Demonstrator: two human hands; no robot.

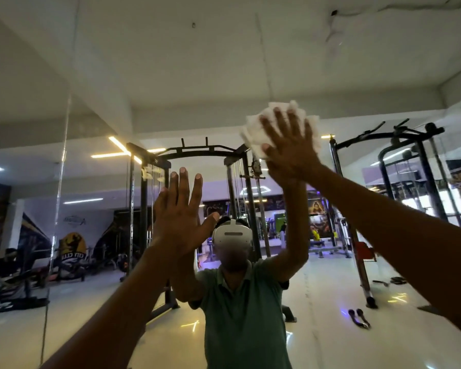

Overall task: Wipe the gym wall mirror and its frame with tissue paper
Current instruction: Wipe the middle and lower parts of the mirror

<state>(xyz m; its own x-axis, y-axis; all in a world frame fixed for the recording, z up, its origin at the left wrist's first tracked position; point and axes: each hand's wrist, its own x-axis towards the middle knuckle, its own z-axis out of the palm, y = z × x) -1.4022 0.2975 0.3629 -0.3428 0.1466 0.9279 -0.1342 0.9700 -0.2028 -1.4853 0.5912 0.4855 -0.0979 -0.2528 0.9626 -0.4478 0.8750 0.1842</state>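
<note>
Mirror glass, a large frameless-looking wall panel (91, 161) that reflects the whole gym, fills almost the entire head view, and the work on it is under way rather than finished, as far as I can judge. The right hand (290, 150) is raised high with fingers spread straight, pressing a crumpled wad of white tissue paper (253, 131) flat against the upper part of the glass; its grip is wide, palm and fingers pushing rather than curling round the paper. The left hand (179, 217) is lower and nearer the middle, also spread wide with straight fingers, holding nothing, and appears to lie flat on the glass as a brace, though true contact is hard to confirm. A vertical seam (60, 182) between mirror panels runs down the left side, and the glass there shows a reflected gym corner with a yellow-and-black club logo. The reflection shows the person in a green polo shirt (240, 310) and a black steel power rack (149, 209) behind. No streaks or wiped patches can be told apart, so how much glass is already clean is unclear. The mirror's frame is not visible here; judging by that, the frame and the lower and side areas are probably left to do.
</note>
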